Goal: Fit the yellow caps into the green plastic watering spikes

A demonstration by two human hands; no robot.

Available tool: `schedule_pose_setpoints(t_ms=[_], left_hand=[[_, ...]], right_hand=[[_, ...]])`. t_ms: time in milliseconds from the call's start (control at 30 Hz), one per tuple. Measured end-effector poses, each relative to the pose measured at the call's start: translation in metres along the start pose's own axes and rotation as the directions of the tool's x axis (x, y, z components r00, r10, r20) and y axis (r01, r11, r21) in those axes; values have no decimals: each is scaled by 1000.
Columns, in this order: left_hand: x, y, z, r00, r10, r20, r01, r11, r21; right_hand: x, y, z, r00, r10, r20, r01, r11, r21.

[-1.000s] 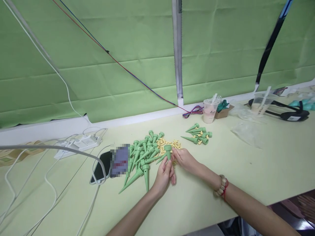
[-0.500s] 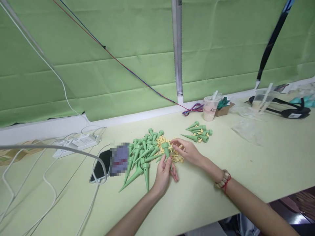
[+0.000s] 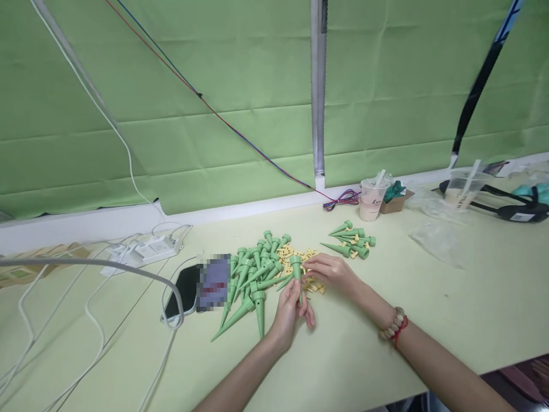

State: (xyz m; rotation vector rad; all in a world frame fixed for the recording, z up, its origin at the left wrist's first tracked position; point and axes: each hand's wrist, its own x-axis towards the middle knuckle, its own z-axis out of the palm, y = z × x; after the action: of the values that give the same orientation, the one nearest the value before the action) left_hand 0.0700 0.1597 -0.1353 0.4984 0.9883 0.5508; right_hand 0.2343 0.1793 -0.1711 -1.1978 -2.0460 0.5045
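Note:
My left hand (image 3: 288,312) is closed around the tapering part of a green plant watering spike (image 3: 295,264), held upright with its wide cap on top. Against the side of that spike, just below the cap, the fingers of my right hand (image 3: 337,273) are pinched together; what sits between the fingertips is too small to make out. Small yellow valve pieces (image 3: 315,288) lie in a loose pile behind and under both hands. To the left is a heap of green spikes (image 3: 259,303). Farther back on the right, several spikes with yellow pieces in them (image 3: 352,239) form a smaller group.
A phone (image 3: 183,293) and a blurred-out flat item (image 3: 213,283) lie left of the heap. White cables run from a power strip (image 3: 148,249). Behind stand a drink cup (image 3: 371,201), a small cardboard box (image 3: 395,203), plastic bags (image 3: 437,240), another cup (image 3: 462,191) and a black strapped item (image 3: 521,213).
My right hand's fingers have closed in and now meet the side of the spike. My left hand keeps its hold. The whole view has shifted slightly.

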Motion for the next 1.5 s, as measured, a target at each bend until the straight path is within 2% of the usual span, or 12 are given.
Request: schedule_pose_setpoints(t_ms=[200, 400, 467, 567, 667, 767, 867, 967, 1067, 1133, 1267, 1500], left_hand=[[-1, -1, 1, 1000, 11, 9, -11, 1000, 4], [-2, -4, 0, 1000, -20, -4, 20, 999, 49], [-1, -9, -2, 1000, -26, -4, 27, 996, 90], [1, -17, -6, 1000, -2, -3, 3, 984, 177], [0, -21, -6, 998, 27, 51, -39, 963, 267], [-4, -19, 0, 992, 9, 122, -37, 973, 226], [-6, -12, 4, 989, -12, 148, 4, 999, 54], [-4, -4, 2, 989, -12, 148, 20, 998, -53], [-3, 1, -1, 988, -19, 152, 31, 996, -78], [-2, 2, -3, 986, -32, 161, 47, 995, -88], [1, 2, -8, 982, -76, 171, 98, 987, -125], [5, 14, -17, 937, -201, 287, 240, 965, -106]], right_hand=[[-3, -6, 6, 997, -44, -58, 41, 998, -55], [0, -24, 12, 947, 266, -179, -249, 962, 112], [3, -29, 12, 872, 478, -106, -439, 859, 264], [7, -31, 10, 707, 684, 179, -670, 569, 477], [9, -29, 11, 590, 691, 418, -760, 300, 576], [10, -31, 14, 523, 680, 514, -789, 156, 595], [11, -33, 13, 573, 695, 434, -743, 219, 632], [11, -29, 5, 712, 652, 260, -663, 504, 553], [8, -18, -3, 876, 441, 198, -482, 827, 290], [6, -9, -6, 942, 282, 184, -307, 943, 131], [5, 0, -9, 982, 74, 172, -65, 996, -55], [4, 0, -15, 986, 52, 157, -34, 993, -113]])
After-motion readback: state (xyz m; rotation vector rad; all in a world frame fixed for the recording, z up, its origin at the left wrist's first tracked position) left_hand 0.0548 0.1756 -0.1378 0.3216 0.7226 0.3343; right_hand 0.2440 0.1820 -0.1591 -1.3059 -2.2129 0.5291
